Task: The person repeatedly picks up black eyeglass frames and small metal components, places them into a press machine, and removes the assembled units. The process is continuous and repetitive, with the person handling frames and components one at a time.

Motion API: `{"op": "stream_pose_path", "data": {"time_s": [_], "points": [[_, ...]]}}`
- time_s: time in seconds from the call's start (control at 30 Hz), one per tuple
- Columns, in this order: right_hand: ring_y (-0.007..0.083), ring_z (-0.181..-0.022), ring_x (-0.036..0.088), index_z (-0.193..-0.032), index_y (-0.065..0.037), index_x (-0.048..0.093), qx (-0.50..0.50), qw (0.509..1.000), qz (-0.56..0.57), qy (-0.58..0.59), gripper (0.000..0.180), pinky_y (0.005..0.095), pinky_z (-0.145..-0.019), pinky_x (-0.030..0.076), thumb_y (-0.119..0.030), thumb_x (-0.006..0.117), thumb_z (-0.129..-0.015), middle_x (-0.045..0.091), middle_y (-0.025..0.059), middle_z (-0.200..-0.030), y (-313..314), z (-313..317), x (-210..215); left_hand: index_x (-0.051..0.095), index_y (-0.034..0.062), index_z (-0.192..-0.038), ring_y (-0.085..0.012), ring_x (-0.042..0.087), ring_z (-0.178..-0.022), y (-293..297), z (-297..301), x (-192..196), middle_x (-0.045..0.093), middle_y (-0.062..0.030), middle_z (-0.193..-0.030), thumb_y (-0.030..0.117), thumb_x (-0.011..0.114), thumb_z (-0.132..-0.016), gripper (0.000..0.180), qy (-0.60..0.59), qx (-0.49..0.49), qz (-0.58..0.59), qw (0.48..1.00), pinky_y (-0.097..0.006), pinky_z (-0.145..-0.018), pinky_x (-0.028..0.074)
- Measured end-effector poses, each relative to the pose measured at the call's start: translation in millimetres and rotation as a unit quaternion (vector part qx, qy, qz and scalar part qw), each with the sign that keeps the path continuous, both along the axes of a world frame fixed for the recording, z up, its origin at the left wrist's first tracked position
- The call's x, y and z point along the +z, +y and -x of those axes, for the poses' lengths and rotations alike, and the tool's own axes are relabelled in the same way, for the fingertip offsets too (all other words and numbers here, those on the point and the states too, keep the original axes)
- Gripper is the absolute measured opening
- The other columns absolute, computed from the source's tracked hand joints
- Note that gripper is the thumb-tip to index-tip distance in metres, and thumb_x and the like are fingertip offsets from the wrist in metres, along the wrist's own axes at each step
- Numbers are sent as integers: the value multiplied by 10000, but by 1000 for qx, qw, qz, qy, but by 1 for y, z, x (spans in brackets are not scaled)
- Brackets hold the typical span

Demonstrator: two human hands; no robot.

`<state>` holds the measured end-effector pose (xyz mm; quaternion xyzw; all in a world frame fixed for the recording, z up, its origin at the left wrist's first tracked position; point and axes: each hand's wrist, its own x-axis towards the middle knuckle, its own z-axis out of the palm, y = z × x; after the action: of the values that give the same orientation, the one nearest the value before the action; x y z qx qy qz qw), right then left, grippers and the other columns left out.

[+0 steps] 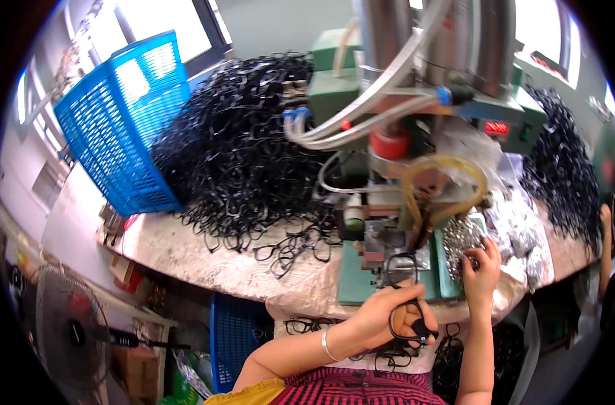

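My left hand (382, 317), with a bangle at its wrist, is closed round a black eyeglass frame (421, 332). One rim of the frame reaches forward to the metal fixture of the green press (361, 270), and the other hangs by my fingers. My right hand (482, 271) is at the right side of a green tray (444, 273) of small silvery metal parts (461, 237). Its fingertips are drawn together over the parts; whatever they hold is too small to make out. The press's clear and yellowish hoses (479, 177) hang above both hands.
A large heap of black eyeglass frames (247, 135) covers the back left of the table, beside a tilted blue basket (112, 135). Another heap (557, 162) lies at the right, near another person's arm (606, 236). Plastic bags (517, 229) lie beyond the tray. A fan (71, 331) stands lower left.
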<state>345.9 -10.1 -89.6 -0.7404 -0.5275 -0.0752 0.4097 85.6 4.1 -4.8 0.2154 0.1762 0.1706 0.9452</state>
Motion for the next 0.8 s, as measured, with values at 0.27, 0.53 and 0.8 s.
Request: {"op": "stream_pose_path", "data": {"time_s": [0.27,0.53,0.8], "points": [[258,-941,650,-922,19,679,36,990,-103,94,96,353,-890,490,-9,653,-834,691,132,-956,-14,2,10,583,14,-1156,-237,695,-916,-44,87,24,701,-134,-1004,130,622,-950,239,263,209,-453,826,-309,-752,554],[149,-833,634,-948,6,697,100,962,-90,239,105,280,-800,495,4,672,-846,679,55,-868,3,37,34,662,25,-943,-316,614,-977,67,190,-11,662,-131,-1019,-83,676,-784,193,579,407,-671,223,-390,-890,476],[167,-856,636,-932,10,684,68,966,-83,234,108,290,-831,489,12,690,-823,682,75,-882,-6,26,21,673,37,-1025,-343,594,-977,99,207,-120,654,-156,-1053,-8,602,-876,172,551,423,-670,263,-419,-890,473]]}}
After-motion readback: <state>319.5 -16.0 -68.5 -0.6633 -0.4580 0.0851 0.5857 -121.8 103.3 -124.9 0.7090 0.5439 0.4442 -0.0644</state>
